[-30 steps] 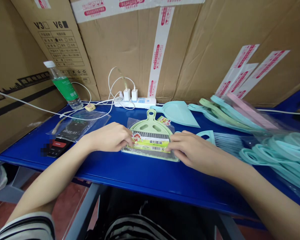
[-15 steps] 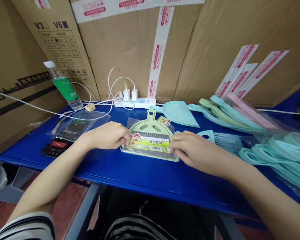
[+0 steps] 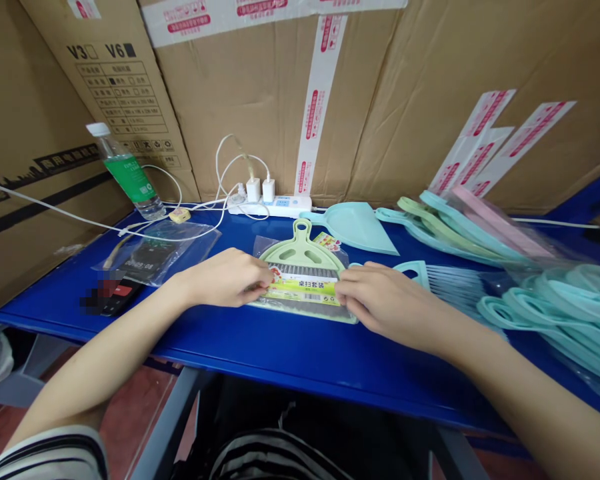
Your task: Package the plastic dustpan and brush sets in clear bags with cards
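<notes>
Pale green dustpan-and-brush set point(image 3: 301, 257) in clear plastic bag point(image 3: 261, 248), yellow label point(image 3: 303, 291) across front, lying flat, handle away.

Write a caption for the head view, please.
Left hand and right hand hold a bagged dustpan set on a blue table.

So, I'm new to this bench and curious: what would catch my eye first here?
The glossy blue table stands out first, running across the view. At its centre, the left hand and right hand rest on a pale green plastic dustpan-and-brush set in a clear bag with a yellow label. To the right lies a heap of mint-green plastic dustpans and brushes.
</notes>
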### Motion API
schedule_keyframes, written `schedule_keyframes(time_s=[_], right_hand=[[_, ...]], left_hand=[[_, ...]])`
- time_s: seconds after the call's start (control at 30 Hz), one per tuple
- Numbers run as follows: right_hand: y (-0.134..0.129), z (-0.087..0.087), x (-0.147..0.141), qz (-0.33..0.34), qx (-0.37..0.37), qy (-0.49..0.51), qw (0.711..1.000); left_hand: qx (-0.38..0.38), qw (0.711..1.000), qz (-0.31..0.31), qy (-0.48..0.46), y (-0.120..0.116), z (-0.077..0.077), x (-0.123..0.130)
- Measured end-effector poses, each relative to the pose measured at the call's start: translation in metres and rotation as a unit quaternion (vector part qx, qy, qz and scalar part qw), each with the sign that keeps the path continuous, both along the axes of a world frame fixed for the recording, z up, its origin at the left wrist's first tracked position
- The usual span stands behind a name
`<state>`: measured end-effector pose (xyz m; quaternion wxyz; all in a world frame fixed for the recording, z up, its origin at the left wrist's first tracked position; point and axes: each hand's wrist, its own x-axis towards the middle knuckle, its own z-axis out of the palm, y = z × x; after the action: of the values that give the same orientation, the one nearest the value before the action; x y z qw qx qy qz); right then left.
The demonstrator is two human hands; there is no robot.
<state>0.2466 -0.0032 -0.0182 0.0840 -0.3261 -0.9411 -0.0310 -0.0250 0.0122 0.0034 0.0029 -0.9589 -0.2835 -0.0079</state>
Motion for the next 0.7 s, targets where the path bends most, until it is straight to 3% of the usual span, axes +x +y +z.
schedule_keyframes(time_s=[0.17,0.3,0.7], right_hand=[[-0.002,-0.003,-0.008,0.051,0.046,0.010,0.998],[-0.005,-0.005,-0.011,0.080,0.037,0.010,0.996],[-0.007,0.000,-0.009,0.023,-0.022,0.001,0.999]], left_hand=[[0.005,0.999,-0.037,-0.006,-0.002,-0.002,0.004],[0.002,0.999,-0.044,0.021,-0.003,-0.004,0.004],[-0.049,0.998,-0.033,-0.017,-0.004,0.001,0.005]])
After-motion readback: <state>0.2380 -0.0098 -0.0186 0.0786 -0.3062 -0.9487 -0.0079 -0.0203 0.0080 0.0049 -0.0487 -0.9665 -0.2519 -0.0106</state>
